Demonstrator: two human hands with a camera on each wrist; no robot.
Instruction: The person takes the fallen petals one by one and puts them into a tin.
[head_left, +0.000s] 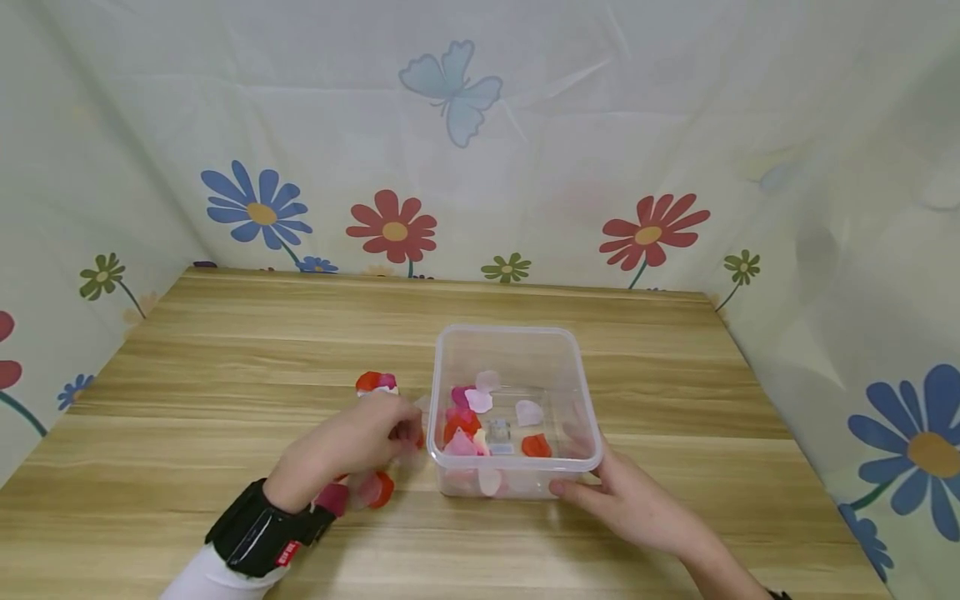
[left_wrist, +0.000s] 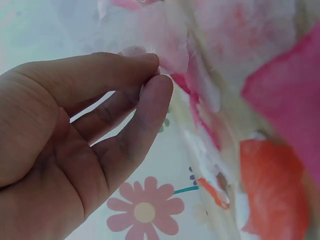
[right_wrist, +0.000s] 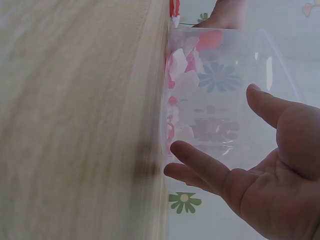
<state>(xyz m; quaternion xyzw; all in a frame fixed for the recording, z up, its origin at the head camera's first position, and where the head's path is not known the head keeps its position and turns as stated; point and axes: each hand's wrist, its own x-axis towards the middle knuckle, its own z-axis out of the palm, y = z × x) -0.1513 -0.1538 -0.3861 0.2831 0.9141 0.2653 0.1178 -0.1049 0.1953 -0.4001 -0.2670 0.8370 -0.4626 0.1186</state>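
Left hand (head_left: 363, 437) pinches pale petal (left_wrist: 167, 40) left of clear box (head_left: 517, 464), well off far edge of table (head_left: 660, 375). Right hand (head_left: 637, 504), fingers extended, touches box. Petal probably light, soft, easily creased: pinch rim gently.

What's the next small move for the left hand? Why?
Probably lift the pale pink petal over the clear container and release it: the left hand seems to pinch it just left of that container, which holds other petals.

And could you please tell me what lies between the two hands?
In the head view, the clear plastic box, with petals in it, stands between the left hand and the right hand.
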